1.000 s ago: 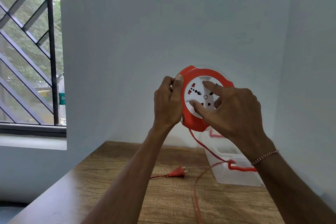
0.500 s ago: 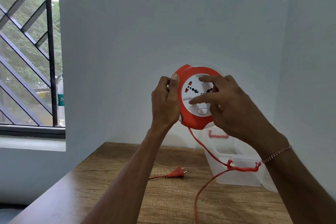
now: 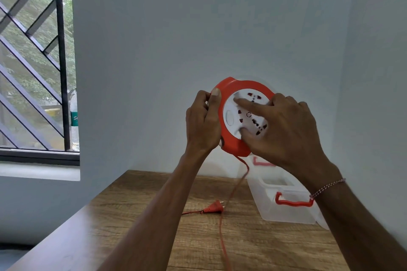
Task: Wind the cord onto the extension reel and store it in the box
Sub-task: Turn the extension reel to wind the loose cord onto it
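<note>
An orange extension reel [image 3: 233, 143] with a white socket face [image 3: 253, 114] is held up in the air above the table. My left hand [image 3: 203, 123] grips its left rim, thumb on the front edge. My right hand [image 3: 284, 130] lies over the white face, forefinger and thumb pressed on it. The orange cord [image 3: 222, 226] hangs from the reel's bottom down to the table and runs off the lower edge. Its plug [image 3: 214, 207] lies on the wood. A clear plastic box [image 3: 286, 209] with an orange handle stands open at the right.
The wooden table [image 3: 136, 226] sits in a corner of pale walls. A barred window [image 3: 33, 61] is at the left, with a bottle on its sill. The box's lid leans behind the box against the wall.
My right hand has turned the white face round: the sockets and the oval button sit at new angles. The cord has swung left and hangs straighter. The plug has not moved.
</note>
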The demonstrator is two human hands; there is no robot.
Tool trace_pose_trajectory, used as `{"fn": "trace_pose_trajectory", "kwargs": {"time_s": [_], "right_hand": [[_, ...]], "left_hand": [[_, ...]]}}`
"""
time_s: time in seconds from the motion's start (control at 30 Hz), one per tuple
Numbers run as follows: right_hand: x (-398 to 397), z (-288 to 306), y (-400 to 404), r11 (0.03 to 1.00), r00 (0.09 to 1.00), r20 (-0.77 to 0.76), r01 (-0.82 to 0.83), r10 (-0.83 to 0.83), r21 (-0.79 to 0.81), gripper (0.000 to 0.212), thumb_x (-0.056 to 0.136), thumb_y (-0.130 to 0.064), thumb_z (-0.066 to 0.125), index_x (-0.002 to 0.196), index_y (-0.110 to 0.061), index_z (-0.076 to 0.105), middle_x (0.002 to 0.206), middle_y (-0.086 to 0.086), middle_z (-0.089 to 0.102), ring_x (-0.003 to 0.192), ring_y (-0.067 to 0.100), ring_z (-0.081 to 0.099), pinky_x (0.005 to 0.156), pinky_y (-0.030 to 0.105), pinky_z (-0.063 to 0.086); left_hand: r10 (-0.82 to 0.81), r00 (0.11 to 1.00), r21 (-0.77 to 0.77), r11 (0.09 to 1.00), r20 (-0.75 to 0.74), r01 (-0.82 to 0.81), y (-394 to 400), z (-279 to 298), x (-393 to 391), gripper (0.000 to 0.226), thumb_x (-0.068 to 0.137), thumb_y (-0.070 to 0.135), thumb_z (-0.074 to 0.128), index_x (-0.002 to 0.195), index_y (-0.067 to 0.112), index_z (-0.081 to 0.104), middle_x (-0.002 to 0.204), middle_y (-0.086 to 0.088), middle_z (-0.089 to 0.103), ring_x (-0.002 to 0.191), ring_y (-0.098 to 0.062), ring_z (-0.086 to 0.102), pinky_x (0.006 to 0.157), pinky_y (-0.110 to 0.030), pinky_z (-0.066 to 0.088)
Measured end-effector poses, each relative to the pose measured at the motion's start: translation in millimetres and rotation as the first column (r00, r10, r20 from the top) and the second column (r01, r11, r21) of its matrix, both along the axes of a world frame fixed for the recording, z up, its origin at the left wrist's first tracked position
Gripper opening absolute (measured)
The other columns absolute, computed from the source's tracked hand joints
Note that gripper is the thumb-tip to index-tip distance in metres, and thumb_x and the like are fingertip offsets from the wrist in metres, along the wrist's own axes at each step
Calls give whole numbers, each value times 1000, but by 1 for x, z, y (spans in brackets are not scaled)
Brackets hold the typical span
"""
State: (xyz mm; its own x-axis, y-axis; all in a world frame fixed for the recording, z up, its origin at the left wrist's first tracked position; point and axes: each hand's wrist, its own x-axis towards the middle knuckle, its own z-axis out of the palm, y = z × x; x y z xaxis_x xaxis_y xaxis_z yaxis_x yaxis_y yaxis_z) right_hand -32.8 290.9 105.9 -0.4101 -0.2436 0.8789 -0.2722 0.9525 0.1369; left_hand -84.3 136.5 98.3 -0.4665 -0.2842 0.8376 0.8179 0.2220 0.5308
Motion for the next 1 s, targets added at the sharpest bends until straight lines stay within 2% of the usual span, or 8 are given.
{"fn": "trace_pose_trajectory", "kwargs": {"time_s": [0.17,0.33,0.4,0.47,0.53,0.63,0.83,1.0], "right_hand": [[2,-1,-5,980,995,-38,-96,90,-173,74,74,-78,42,125,-28,60,99,4,74,78,25,69,79,40,56],[1,1,-2,985,993,-58,-112,106,-129,67,78,-72,45,121,-24,63,102,5,73,85,26,67,81,38,53],[2,4,0,978,983,-64,-177,170,-109,52,80,-58,57,116,-21,66,108,8,70,94,27,61,82,37,50],[4,8,1,971,971,-79,-232,228,-60,29,78,-32,71,105,-19,72,112,10,68,101,30,56,82,40,51],[7,10,2,977,977,-16,-211,211,14,27,72,-15,78,98,-21,74,121,11,63,109,33,52,84,45,51],[7,7,-1,982,985,102,-152,141,113,44,65,-20,82,107,-26,72,133,11,55,117,39,46,92,51,46],[4,3,-3,982,999,51,-26,17,188,61,52,-34,88,110,-34,69,123,14,61,107,40,53,86,51,46],[0,-1,1,995,999,-19,45,-44,86,61,70,-49,70,128,-43,52,116,11,63,97,31,54,83,44,47]], "left_hand": [[22,1000,-10,1000,8,-21,1,-1,-2,29,100,39,41,96,15,57,79,11,66,71,-9,68,64,-23,59],[3,1000,16,1000,20,-3,2,-1,-1,27,101,37,41,96,16,57,79,11,65,74,-11,67,63,-21,59],[1,1000,24,1000,19,-1,0,0,-1,26,101,37,41,96,16,56,79,12,65,73,-12,67,62,-21,58],[10,1000,22,1000,23,-10,-1,1,-2,27,101,37,41,96,15,56,79,11,65,72,-11,67,62,-21,58],[17,1000,21,1000,22,-17,-1,1,-2,27,101,38,41,96,16,56,80,10,66,71,-12,68,63,-23,59],[18,1000,23,1000,19,-18,0,2,-1,25,101,37,40,91,19,55,77,11,64,71,-13,66,63,-22,58],[11,1000,9,1000,18,-11,0,0,-2,33,100,39,41,93,11,57,77,4,66,70,-17,66,65,-31,60],[-29,999,9,1000,30,29,0,0,0,36,99,40,42,96,8,58,80,-2,68,68,-20,69,65,-38,62]]}}
